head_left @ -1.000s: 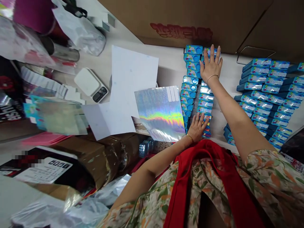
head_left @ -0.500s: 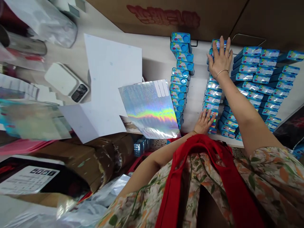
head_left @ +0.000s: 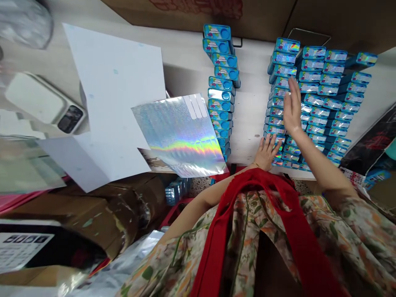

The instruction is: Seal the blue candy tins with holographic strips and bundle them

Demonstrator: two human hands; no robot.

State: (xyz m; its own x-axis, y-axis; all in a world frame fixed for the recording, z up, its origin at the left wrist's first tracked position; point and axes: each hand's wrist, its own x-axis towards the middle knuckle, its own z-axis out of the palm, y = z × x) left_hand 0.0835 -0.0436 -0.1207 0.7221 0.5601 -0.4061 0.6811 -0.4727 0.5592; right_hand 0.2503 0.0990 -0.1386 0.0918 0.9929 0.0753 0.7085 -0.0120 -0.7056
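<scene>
Small blue printed boxes (head_left: 274,112) stand on edge in several packed rows on the white table, some with shiny holographic stickers on their tops. My left hand (head_left: 266,153) rests with fingers spread on the near end of the second row from the left. Farther up that row, my right hand (head_left: 292,108) is edge-on along its right side, fingers stretched out and nothing in them. A separate row of blue boxes (head_left: 220,95) stands to the left. Beside it lies a silver holographic sticker sheet (head_left: 182,136), with a few white strips at its top corner.
White paper sheets (head_left: 123,90) lie left of the sticker sheet. A white digital scale (head_left: 37,99) sits farther left. A large cardboard box (head_left: 262,16) borders the table's far side. Taped brown cartons (head_left: 102,214) stand below the near left edge.
My right hand has left the far end of the row and come nearer, to its right side. My left hand stays at the near end. The view has shifted right.
</scene>
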